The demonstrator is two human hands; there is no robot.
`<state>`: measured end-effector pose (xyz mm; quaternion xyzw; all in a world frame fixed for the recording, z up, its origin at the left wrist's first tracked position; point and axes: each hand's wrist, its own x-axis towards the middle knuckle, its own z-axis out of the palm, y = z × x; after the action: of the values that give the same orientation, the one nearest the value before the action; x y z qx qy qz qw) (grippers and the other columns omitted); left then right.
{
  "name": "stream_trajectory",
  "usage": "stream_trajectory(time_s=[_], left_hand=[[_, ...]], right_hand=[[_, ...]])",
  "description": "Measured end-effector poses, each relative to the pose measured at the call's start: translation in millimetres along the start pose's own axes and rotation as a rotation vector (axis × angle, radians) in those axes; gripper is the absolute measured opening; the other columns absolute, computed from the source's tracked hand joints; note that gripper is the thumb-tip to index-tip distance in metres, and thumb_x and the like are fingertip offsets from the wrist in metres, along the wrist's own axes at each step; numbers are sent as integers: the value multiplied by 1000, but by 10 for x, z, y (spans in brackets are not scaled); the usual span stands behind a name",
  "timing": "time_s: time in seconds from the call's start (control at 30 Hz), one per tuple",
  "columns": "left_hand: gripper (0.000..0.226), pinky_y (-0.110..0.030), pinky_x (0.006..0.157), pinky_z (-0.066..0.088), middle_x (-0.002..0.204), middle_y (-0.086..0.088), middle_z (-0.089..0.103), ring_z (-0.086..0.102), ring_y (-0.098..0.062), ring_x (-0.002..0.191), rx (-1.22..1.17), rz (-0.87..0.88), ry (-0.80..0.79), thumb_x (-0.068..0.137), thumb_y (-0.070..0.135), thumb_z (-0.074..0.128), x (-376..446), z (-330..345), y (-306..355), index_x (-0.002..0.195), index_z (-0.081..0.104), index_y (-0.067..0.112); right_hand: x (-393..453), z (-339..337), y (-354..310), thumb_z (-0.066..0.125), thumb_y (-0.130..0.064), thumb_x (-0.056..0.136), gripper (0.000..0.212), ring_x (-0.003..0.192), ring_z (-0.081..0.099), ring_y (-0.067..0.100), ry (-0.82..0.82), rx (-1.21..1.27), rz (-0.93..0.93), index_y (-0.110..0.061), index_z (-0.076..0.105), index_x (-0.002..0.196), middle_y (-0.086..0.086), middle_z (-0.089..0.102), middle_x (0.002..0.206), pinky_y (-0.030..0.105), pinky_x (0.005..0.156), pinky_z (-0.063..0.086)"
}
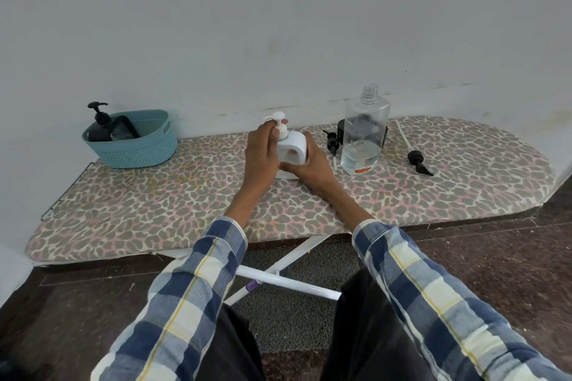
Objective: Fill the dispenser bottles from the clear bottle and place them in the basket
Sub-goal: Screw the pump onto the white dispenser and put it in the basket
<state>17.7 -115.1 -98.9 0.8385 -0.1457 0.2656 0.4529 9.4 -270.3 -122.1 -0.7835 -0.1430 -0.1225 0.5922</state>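
White dispenser bottle point(292, 151) on ironing board point(433, 192), right hand point(309, 168) grip around body, left hand point(263, 148) grip pinching pump

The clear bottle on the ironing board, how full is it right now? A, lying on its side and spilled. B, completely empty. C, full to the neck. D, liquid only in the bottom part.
D: the clear bottle stands upright and uncapped on the ironing board, with liquid showing only in its lower part and the rest above it empty.
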Motion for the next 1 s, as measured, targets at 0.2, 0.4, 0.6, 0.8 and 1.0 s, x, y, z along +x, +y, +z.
stream_trajectory(time_s=[0.2, 0.4, 0.6, 0.8, 1.0], left_hand=[[43, -34, 111, 41, 147, 5, 56, 49, -17, 129, 46, 12, -122, 117, 22, 40, -28, -158, 38, 159, 46, 16], [46, -57, 107, 40, 138, 6, 56, 47, -19, 125, 157, 15, -55, 115, 49, 37, -110, -128, 54, 153, 43, 23], [57, -56, 108, 39, 152, 0, 53, 46, -22, 133, 177, 10, -56, 114, 46, 45, -95, -141, 8, 165, 30, 24], [53, -60, 109, 37, 148, -1, 48, 43, -26, 133, 208, -9, -83, 115, 43, 39, -90, -90, -23, 165, 31, 26], [50, -55, 106, 36, 146, 1, 47, 41, -23, 134, 205, 16, -115, 116, 41, 41, -116, -149, 0, 164, 31, 31]], right_hand=[[-52, 1, -232, 57, -56, 96, 51, 120, 62, 11, 128, 126, -20, -23, 61, 135, -7, 65, 129, 32, 98, 52], [200, -95, -614, 58, -31, 100, 35, 123, 64, 9, 58, 1, -141, -25, 73, 131, -12, 74, 128, 38, 107, 50], [314, -107, -568, 60, 0, 101, 32, 111, 74, 21, -29, 94, -76, -9, 75, 127, 9, 79, 117, 31, 101, 58], [318, -112, -508, 80, -11, 94, 24, 99, 71, 7, 32, 108, -63, -6, 71, 115, 1, 75, 108, 24, 93, 56], [369, -122, -570, 88, -27, 88, 39, 104, 66, 7, -47, 39, -51, -12, 72, 121, 0, 67, 114, 21, 92, 53]])
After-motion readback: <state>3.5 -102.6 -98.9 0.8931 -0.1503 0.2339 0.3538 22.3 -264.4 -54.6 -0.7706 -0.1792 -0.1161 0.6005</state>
